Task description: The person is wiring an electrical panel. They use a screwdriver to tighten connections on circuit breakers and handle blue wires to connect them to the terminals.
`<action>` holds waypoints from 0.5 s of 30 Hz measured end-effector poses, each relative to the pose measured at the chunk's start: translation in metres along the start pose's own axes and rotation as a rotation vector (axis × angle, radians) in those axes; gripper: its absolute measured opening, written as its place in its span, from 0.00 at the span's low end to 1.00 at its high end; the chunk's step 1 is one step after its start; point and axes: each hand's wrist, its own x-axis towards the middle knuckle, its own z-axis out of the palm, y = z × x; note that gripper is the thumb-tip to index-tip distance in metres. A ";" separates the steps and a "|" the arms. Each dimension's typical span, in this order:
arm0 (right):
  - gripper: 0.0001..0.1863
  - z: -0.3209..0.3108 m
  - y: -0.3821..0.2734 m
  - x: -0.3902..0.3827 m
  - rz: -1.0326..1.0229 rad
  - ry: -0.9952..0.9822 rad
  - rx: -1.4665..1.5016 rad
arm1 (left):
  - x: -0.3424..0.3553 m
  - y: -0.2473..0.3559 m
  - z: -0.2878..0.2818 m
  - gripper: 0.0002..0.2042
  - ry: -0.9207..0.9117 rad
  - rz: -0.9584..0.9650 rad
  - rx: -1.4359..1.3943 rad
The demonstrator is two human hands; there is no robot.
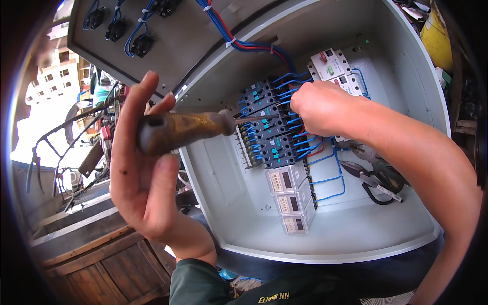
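My left hand [147, 188] holds a screwdriver [185, 130] by its dark and yellow handle, with some fingers stretched out past the grip. The shaft points right, its tip over the middle of the black contactors [264, 122]. My right hand [325, 104] is closed at the contactors' right side, seemingly pinching one of the blue wires [305, 147] there; its fingertips are partly hidden. The contactors stand in a row inside a grey metal electrical box [229, 223]. A terminal strip [244, 147] runs along their left side.
Below the contactors sit clear-covered timers [287, 203]. White circuit breakers [328, 66] are mounted beyond my right hand. Pliers [376, 162] and a cutter-like tool [378, 185] lie in the box under my right forearm. A door [188, 46] with bundled wires hangs at the upper left.
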 end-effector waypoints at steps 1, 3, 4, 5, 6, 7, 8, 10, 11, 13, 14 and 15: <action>0.07 0.000 0.000 0.000 -0.020 -0.003 -0.003 | -0.003 0.003 0.000 0.24 0.005 -0.004 0.062; 0.07 0.001 0.000 -0.001 -0.008 0.012 -0.011 | -0.003 0.007 -0.002 0.24 0.001 -0.020 0.200; 0.08 0.002 0.001 -0.001 -0.004 0.020 -0.017 | -0.002 0.004 -0.002 0.23 0.042 0.001 0.244; 0.08 0.004 0.001 -0.001 0.001 0.027 -0.023 | -0.001 0.002 -0.003 0.24 0.038 0.069 0.302; 0.08 0.007 0.000 -0.002 0.003 0.065 -0.005 | 0.000 0.000 -0.004 0.24 0.033 0.118 0.371; 0.09 0.010 0.000 -0.002 0.004 0.104 0.013 | 0.002 -0.003 -0.005 0.25 0.046 0.160 0.449; 0.09 0.013 0.000 -0.001 0.005 0.143 0.033 | 0.002 -0.006 -0.004 0.26 0.062 0.127 0.392; 0.09 0.018 0.000 0.000 -0.017 0.135 0.013 | 0.002 -0.011 -0.001 0.28 0.102 0.114 0.307; 0.10 0.019 0.000 0.000 -0.027 0.134 0.003 | 0.002 -0.013 0.001 0.29 0.127 0.069 0.303; 0.10 0.022 0.000 0.001 -0.020 0.139 0.024 | 0.002 -0.013 0.004 0.31 0.128 0.082 0.330; 0.10 0.022 0.000 0.001 -0.013 0.143 0.033 | 0.000 -0.010 0.006 0.31 0.104 0.023 0.227; 0.10 0.022 0.000 0.002 -0.013 0.136 0.027 | 0.000 -0.008 0.006 0.30 0.087 0.034 0.199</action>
